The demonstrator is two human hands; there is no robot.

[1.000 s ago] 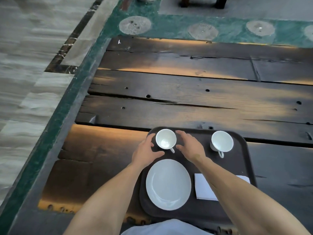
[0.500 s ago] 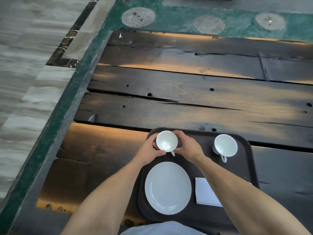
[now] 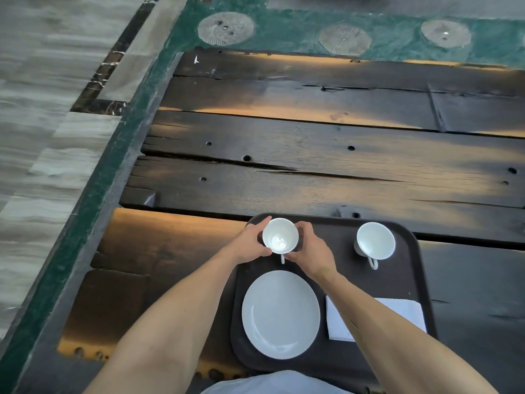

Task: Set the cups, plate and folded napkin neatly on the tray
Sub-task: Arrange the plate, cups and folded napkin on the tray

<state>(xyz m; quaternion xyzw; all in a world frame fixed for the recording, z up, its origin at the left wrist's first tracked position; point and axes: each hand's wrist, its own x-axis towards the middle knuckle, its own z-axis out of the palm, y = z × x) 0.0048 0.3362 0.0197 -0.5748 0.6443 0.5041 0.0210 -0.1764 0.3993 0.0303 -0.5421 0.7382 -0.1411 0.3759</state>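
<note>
A dark brown tray (image 3: 409, 282) lies on the wooden table near me. At its far left corner stands a white cup (image 3: 279, 237), handle pointing toward me. My left hand (image 3: 250, 244) grips its left side and my right hand (image 3: 311, 248) grips its right side, fingers curled round the wall. A second white cup (image 3: 375, 240) stands at the tray's far right, handle toward me. The white plate (image 3: 280, 314) sits on the near left of the tray. The folded white napkin (image 3: 403, 314) lies to its right, partly hidden under my right forearm.
The tray rests on a dark plank table (image 3: 312, 172) with cracks and holes. The table's left edge (image 3: 133, 177) drops to a green-bordered tiled floor (image 3: 37, 137). Round inlays (image 3: 225, 28) mark the floor beyond the far edge.
Both hands have closed in from beside the left cup to clasp it. The rest of the tray's items stay where they were.
</note>
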